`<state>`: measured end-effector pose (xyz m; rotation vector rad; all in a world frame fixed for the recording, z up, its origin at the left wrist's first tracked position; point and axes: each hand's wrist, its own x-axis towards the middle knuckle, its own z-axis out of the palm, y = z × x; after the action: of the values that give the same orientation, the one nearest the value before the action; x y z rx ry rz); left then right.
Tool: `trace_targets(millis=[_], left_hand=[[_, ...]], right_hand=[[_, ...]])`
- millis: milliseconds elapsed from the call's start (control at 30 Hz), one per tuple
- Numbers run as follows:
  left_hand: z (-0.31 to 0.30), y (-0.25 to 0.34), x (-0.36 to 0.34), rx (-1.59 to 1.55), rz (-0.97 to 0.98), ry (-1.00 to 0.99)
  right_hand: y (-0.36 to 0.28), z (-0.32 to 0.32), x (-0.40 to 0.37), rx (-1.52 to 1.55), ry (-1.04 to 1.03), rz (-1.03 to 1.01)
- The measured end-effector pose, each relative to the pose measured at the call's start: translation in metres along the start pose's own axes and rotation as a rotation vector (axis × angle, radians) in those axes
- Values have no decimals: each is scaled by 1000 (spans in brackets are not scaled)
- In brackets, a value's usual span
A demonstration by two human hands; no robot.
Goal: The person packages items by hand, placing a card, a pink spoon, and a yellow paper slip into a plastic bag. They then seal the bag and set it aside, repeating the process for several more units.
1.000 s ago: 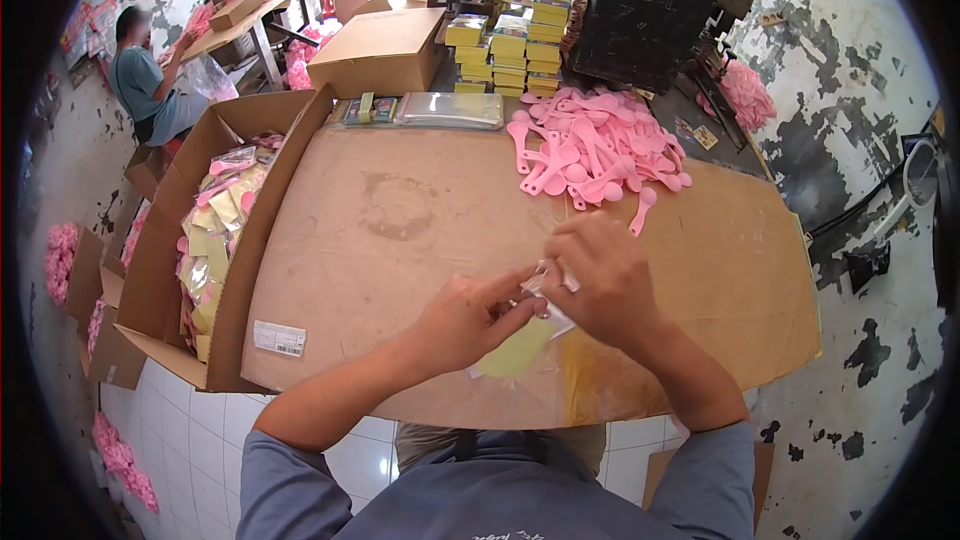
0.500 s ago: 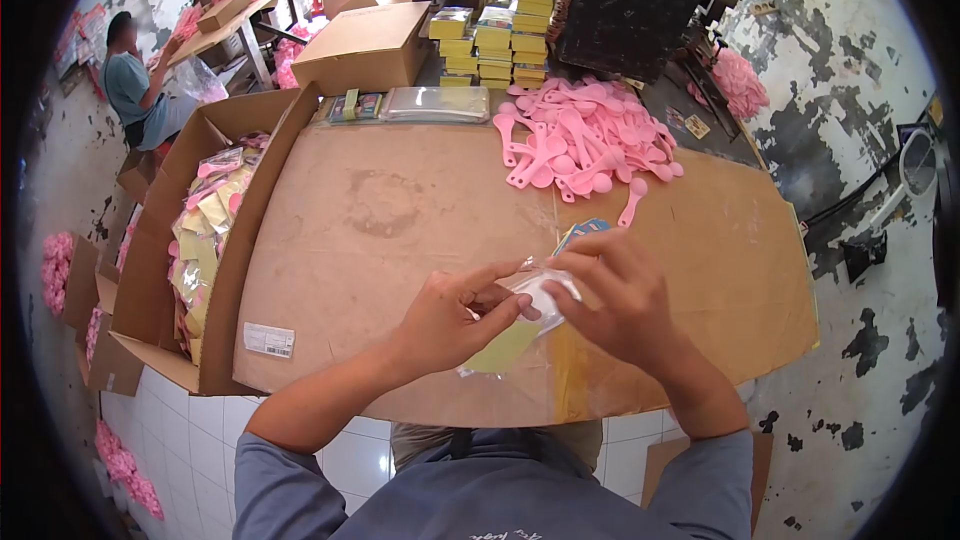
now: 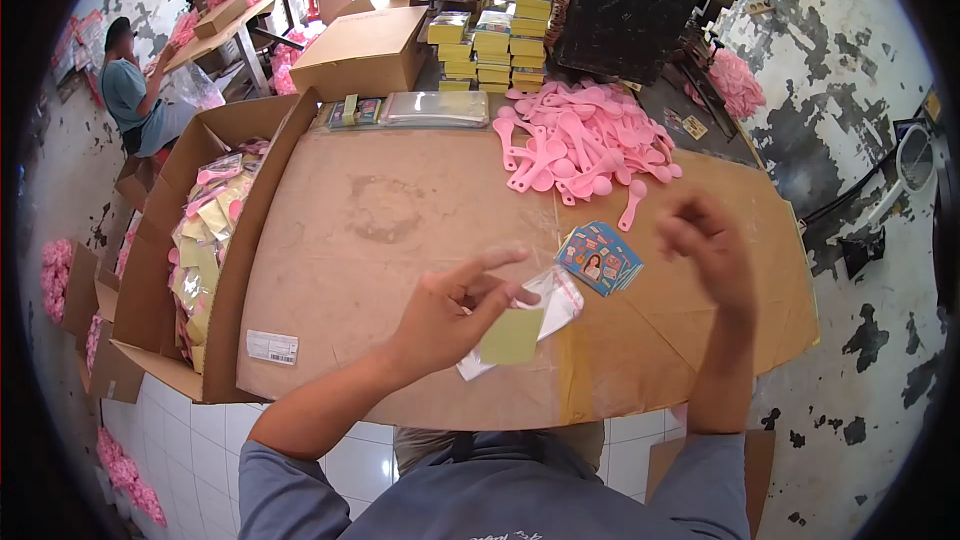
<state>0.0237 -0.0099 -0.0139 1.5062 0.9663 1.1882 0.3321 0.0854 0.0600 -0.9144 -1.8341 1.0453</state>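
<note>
My left hand (image 3: 455, 308) has thumb and fingers closed at the top edge of a small clear plastic bag with a yellow-green card (image 3: 512, 336) in it. Beneath lies a stack of clear bags (image 3: 562, 306) on the cardboard-covered table. My right hand (image 3: 708, 248) is in the air to the right, somewhat blurred, its fingers loosely bent and apart, with nothing visible in them. Between the hands rests a fanned pile of blue printed cards (image 3: 600, 258). Past them lies a heap of pink plastic spoons (image 3: 590, 140), one loose spoon (image 3: 632, 204) at its near edge.
At left stands an open cardboard box (image 3: 228, 340) with many filled packets (image 3: 205, 240). Along the back are a closed carton (image 3: 360, 50), stacks of yellow-edged cards (image 3: 493, 45) and a pack of clear bags (image 3: 436, 108). A person (image 3: 135, 90) sits far left.
My right hand has let go of the bag and moved right and up, uncovering the blue cards. My left hand stays at the bag with the yellow-green card.
</note>
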Motion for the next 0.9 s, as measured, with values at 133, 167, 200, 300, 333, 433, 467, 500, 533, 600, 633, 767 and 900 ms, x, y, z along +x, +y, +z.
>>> trace_targets(millis=[133,167,200,300,333,433,467,500,533,600,633,767,900], left_hand=[[-4,5,3,-155,-41,75],[-3,7,3,-195,-52,82],[-3,8,3,-233,-63,92],[-1,2,4,-251,-41,78],[-2,1,5,-235,-59,71],[-1,-1,6,-217,-101,62],[1,-3,8,-228,-92,73],[2,-4,8,-238,-82,86],[3,-5,9,-230,-83,92],[6,-6,8,-212,-83,107],[6,-7,9,-203,-87,102],[4,-14,9,-197,-121,96],[2,-19,10,-280,-91,114]], right_hand=[[68,-150,-5,327,53,12],[93,-180,-7,284,222,85],[128,-201,-20,-383,343,256],[180,-215,-48,-1578,554,519],[166,-205,-46,-1426,576,487],[118,-144,-34,-1219,542,235],[91,-109,-23,-1008,474,181],[67,-73,-14,-795,406,125],[56,-45,-10,-629,261,135],[39,4,-7,-361,-44,78],[31,26,-9,-259,-205,11],[21,91,-8,98,-366,39],[41,97,1,367,-419,177]])
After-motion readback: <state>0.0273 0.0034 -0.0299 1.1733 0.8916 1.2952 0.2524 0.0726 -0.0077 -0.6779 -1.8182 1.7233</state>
